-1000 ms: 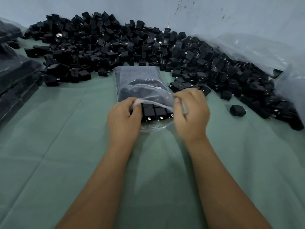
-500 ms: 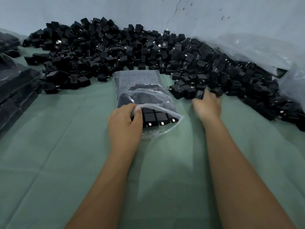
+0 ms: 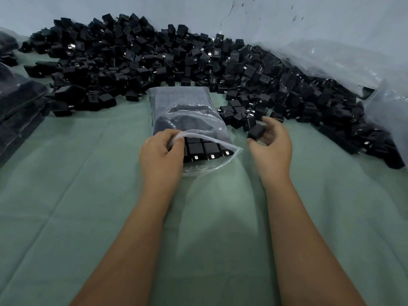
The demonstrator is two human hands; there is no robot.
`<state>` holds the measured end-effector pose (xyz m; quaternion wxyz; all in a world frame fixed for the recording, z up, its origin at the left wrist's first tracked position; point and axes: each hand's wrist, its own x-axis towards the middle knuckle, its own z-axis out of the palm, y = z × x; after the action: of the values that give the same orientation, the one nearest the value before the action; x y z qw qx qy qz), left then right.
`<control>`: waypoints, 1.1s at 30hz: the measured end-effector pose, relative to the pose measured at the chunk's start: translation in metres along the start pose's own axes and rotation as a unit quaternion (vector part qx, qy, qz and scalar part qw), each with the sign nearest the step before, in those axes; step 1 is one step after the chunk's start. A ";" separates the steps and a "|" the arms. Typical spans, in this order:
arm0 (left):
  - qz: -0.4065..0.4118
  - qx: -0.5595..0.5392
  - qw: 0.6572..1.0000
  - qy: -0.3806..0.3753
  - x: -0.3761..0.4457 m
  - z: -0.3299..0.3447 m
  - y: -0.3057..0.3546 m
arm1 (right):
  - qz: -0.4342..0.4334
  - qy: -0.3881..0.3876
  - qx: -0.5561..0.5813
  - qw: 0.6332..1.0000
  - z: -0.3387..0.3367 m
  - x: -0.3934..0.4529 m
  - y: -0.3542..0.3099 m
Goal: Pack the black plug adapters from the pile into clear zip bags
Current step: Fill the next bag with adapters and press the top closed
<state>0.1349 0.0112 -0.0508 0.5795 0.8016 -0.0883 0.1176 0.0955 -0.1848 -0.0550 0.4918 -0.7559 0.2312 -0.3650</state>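
Observation:
A clear zip bag point(image 3: 187, 111) lies on the green cloth point(image 3: 66, 195), its mouth toward me, with rows of black adapters point(image 3: 203, 149) showing inside. My left hand point(image 3: 160, 157) pinches the upper lip of the bag's mouth and lifts it. My right hand point(image 3: 272, 149) holds one black plug adapter point(image 3: 256, 131) between thumb and fingers, just right of the bag's mouth. The big pile of black adapters point(image 3: 154, 58) stretches along the wall from far left to far right.
Filled bags of adapters point(image 3: 17, 102) are stacked at the left edge. Crumpled clear plastic sheeting point(image 3: 344, 60) lies at the back right against the wall. A small cluster of adapters point(image 3: 240, 115) sits just beyond my right hand.
My right hand left the bag's mouth, reached into the pile at the right, and has come back toward the bag with one adapter. My left hand kept hold of the bag's lip.

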 end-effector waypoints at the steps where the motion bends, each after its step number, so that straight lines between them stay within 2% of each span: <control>1: -0.010 -0.020 1.000 0.001 -0.001 0.000 0.001 | -0.002 -0.011 0.030 0.999 0.003 -0.008 -0.006; 3: -0.025 -0.050 0.998 0.006 -0.003 -0.001 0.003 | -0.030 -0.026 0.061 0.997 0.010 -0.027 -0.018; 7: -0.050 -0.080 0.995 0.018 -0.003 -0.002 0.003 | -0.208 0.048 -0.013 0.977 0.022 -0.061 -0.035; 9: -0.055 -0.086 0.995 0.019 -0.002 -0.002 0.003 | -0.239 0.004 -0.002 0.971 0.029 -0.076 -0.041; 13: -0.052 -0.112 0.991 0.041 -0.002 -0.002 0.004 | -0.254 -0.113 -0.083 0.957 0.042 -0.089 -0.047; 17: -0.040 -0.127 0.990 0.055 -0.003 -0.001 0.005 | -0.256 -0.115 -0.257 0.925 0.045 -0.081 -0.041; 19: -0.038 -0.128 0.989 0.056 -0.001 -0.001 0.002 | -0.254 -0.097 -0.302 0.914 0.046 -0.083 -0.040; 25: 0.028 0.005 1.000 0.010 -0.001 0.001 -0.003 | -0.249 -0.041 -0.270 0.929 0.045 -0.079 -0.043; 30: 0.024 -0.043 0.998 0.039 -0.001 0.000 -0.002 | -0.235 -0.089 -0.345 0.904 0.049 -0.077 -0.041; 33: 0.039 -0.052 0.997 0.047 -0.002 0.000 0.000 | -0.226 -0.096 -0.327 0.913 0.049 -0.076 -0.043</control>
<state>0.1328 0.0116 -0.0518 0.6189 0.7598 -0.0986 0.1731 0.0858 -0.0855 -0.0524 0.1416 -0.9378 0.1127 -0.2964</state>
